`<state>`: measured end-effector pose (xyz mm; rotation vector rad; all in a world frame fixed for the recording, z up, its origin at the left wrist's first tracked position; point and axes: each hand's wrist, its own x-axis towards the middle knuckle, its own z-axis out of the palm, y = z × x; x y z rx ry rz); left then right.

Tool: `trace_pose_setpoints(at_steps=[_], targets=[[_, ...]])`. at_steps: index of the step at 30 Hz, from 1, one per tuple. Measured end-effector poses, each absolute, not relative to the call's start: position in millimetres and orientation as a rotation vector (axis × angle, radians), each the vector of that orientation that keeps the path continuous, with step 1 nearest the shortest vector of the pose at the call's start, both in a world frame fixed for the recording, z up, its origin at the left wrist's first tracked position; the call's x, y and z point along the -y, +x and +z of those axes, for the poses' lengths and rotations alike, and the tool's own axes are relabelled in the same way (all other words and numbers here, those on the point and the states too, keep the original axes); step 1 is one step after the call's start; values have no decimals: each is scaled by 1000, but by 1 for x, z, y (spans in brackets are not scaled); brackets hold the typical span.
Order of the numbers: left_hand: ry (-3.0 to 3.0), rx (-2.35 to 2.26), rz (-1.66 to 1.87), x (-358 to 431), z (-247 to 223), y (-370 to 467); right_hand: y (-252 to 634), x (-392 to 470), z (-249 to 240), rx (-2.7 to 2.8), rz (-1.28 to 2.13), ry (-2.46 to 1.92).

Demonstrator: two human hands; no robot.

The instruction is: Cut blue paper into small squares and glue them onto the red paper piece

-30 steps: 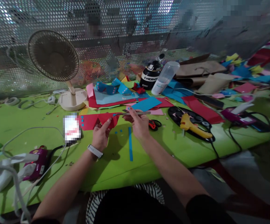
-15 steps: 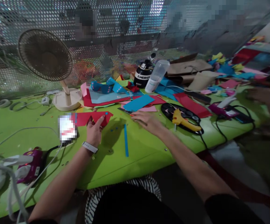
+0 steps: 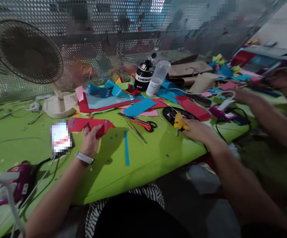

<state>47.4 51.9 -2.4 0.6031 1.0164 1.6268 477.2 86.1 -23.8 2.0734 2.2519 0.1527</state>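
Observation:
My left hand [image 3: 90,140] pinches a red paper piece [image 3: 77,124] that bears small blue squares. My right hand [image 3: 198,131] is closed round the handle of a yellow glue gun [image 3: 180,122], which is over a black oval tray [image 3: 169,114]. Between my hands, on the green table [image 3: 148,172], are a narrow blue strip [image 3: 126,148], tweezers [image 3: 137,132], an orange cutter [image 3: 139,123] and black-handled scissors [image 3: 152,126]. Tiny blue squares [image 3: 113,136] lie near the strip.
A fan [image 3: 59,105] stands at the back left, near a lit phone [image 3: 61,137]. Behind the tools are coloured papers [image 3: 139,106], a black jar [image 3: 143,77] and a clear bottle [image 3: 158,79]. Another person's hands [image 3: 239,96] are at the right, by a purple power strip [image 3: 224,114].
My right hand has moved right from the tools to the glue gun and taken hold of its handle. The tweezers, cutter and scissors now show. My left hand still holds the red paper.

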Motion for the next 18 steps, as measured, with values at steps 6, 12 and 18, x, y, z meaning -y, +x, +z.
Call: trace_pose_setpoints(at_steps=[6,12,18], targets=[[667,-957,1656,-50,-5,52,473,-87,-18,-2206,168,2021],[591,-971,1650,-51,-12,51,487,-94,-21,-2259,137,2013],[615,-946,1615,-46,-9,52,487,-101,-23,-2292,144,2285]])
